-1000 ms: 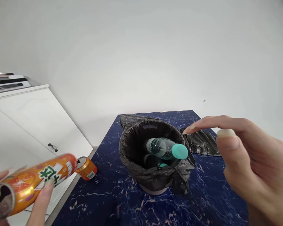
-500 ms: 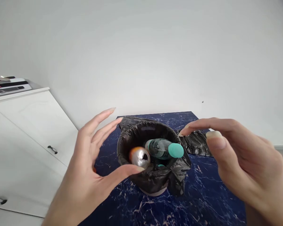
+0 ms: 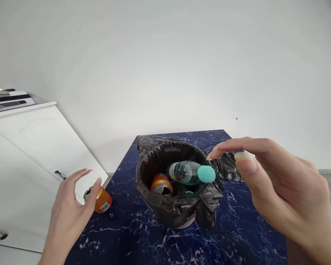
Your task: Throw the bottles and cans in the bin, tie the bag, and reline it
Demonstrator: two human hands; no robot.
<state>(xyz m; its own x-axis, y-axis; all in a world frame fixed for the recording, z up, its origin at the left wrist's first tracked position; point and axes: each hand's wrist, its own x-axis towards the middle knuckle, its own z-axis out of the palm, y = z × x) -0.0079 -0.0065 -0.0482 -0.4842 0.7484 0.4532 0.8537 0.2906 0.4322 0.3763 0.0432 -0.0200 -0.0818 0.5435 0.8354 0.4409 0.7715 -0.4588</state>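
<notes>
My left hand (image 3: 71, 209) is open beside an orange soda can (image 3: 102, 200) standing at the table's left edge. Its thumb overlaps the can in view; whether it touches I cannot tell. Over the right side of the bin (image 3: 142, 187), my right hand (image 3: 287, 191) hangs open, fingers curved, holding nothing. A black bag lines the bin and folds over its rim. Inside lie another orange can (image 3: 160, 181), its opened top facing me, and a clear plastic bottle (image 3: 186, 172) with a teal cap, tilted toward the right. A second teal cap (image 3: 189, 192) shows lower down, its body hidden.
The bin stands on a dark blue marbled table (image 3: 165, 243). A crumpled black plastic bag (image 3: 227, 167) lies on the table behind my right fingers. At the left is a white cabinet (image 3: 38, 147) with dark handles and items on top. A pale wall rises behind.
My left hand has moved left and down, from the bin to the standing can. The can inside the bin has sunk lower and shows more orange side. My right hand has barely moved.
</notes>
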